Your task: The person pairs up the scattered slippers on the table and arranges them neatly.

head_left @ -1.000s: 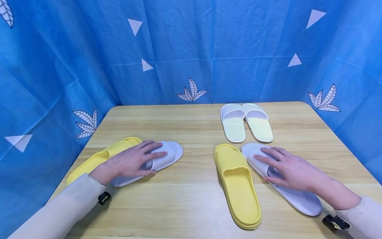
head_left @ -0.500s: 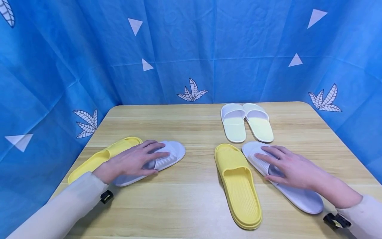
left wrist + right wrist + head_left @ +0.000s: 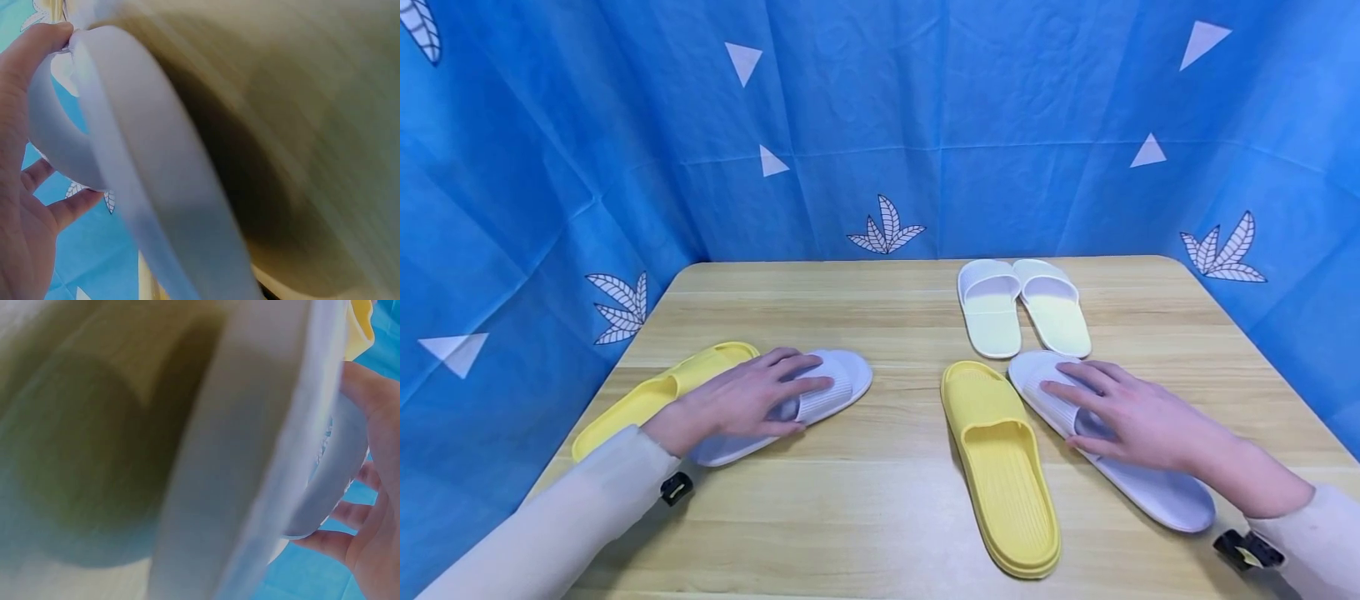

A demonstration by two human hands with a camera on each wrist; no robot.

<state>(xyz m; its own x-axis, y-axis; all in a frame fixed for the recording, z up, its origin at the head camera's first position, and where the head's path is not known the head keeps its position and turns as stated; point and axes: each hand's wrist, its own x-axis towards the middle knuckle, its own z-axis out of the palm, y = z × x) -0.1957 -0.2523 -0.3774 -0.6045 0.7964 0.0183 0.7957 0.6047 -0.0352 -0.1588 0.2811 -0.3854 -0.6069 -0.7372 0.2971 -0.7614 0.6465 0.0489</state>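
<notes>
My left hand (image 3: pixel 741 400) grips a white slipper (image 3: pixel 850 375) at its ribbed strap, thumb on one side and fingers on the other. In the left wrist view the edge of this slipper's sole (image 3: pixel 150 137) fills the middle, a dark shadow on the table beside it. On the right, my right hand (image 3: pixel 1138 417) holds the matching white slipper (image 3: pixel 1176 500) by its strap in the same way. The right wrist view shows that slipper's sole edge (image 3: pixel 231 437) close up, again with a shadow alongside. Both toes point away from me, the left one angled right.
One yellow slipper (image 3: pixel 640 408) lies behind my left forearm; another yellow slipper (image 3: pixel 1007 475) lies just left of the right white one. At the back right of the wooden table (image 3: pixel 865 517) sits a paler pair of slippers (image 3: pixel 992 325). Blue curtains (image 3: pixel 850 100) surround the table.
The left hand and its white slipper have shifted a little to the right. The right hand's slipper has moved slightly away from me. The yellow and pale slippers have stayed put.
</notes>
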